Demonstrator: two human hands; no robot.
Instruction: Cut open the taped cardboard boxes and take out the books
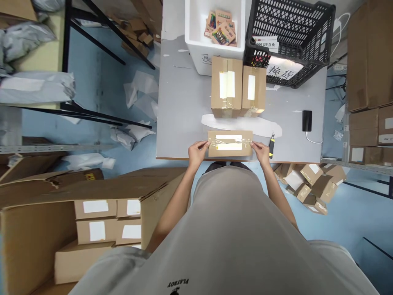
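A small taped cardboard box (230, 151) with white label strips lies at the front edge of the grey table, directly before me. At its left end, my left hand (197, 155) pinches the side between thumb and fingers. My right hand (261, 153) grips the opposite end in the same way. Close to the right hand lies a yellow and black utility knife (272, 146). Two more taped boxes stand behind: a larger labelled carton (226, 86) and a narrower carton (253, 88) touching it.
On the grey table (181, 110), a white bin (196, 53) holds small colourful packs, beside a black plastic crate (294, 45). A phone (307, 121) on a cable lies right. Boxes (313, 180) pile on the floor; a big open carton (30, 237) stands left.
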